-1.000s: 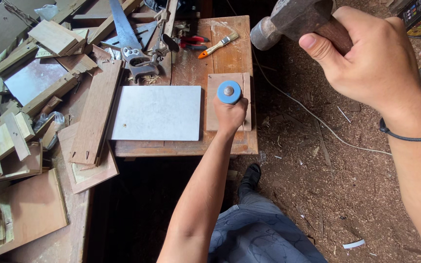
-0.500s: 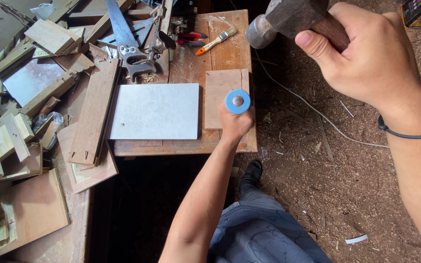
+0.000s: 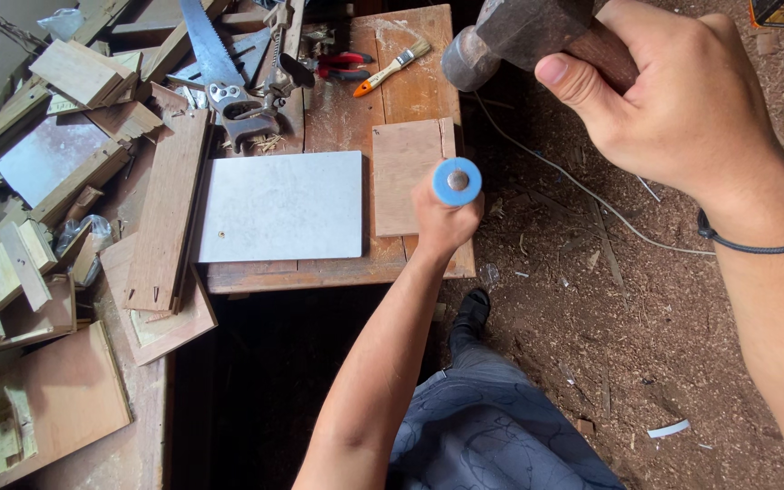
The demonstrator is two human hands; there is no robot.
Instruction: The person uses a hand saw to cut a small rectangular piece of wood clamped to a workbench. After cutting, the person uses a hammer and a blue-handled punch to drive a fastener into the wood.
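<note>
The left hand (image 3: pixel 445 218) is wrapped tight around a tool with a round blue cap and a metal disc at its centre (image 3: pixel 456 181), held upright so that only the cap end faces the camera; it is probably a chisel, though the shaft and tip are hidden under the fist. The tool stands over the right edge of a small rectangular board of reddish-brown wood (image 3: pixel 405 175), which lies flat on the worn wooden bench (image 3: pixel 338 263).

The right hand (image 3: pixel 673 100) is raised close to the camera, well above the bench, and is clamped on the dark wooden handle of a steel-headed hammer (image 3: pixel 510 36). The hammer's round face points left, up and to the right of the blue cap and apart from it. A thin black cord bracelet (image 3: pixel 755 245) circles the right wrist.

Just left of the small board lies a pale grey rectangular panel (image 3: pixel 281 207), its edge almost touching the board. At the far end of the bench lie a handsaw with a metal grip (image 3: pixel 220 73), red-handled pliers (image 3: pixel 342 63) and a small paintbrush with an orange and pale handle (image 3: pixel 392 68). Offcuts of wood (image 3: pixel 65 200) are heaped to the left. The floor to the right is covered in sawdust and shavings (image 3: pixel 592 299), with a thin pale cable (image 3: pixel 573 181) running across it.
</note>
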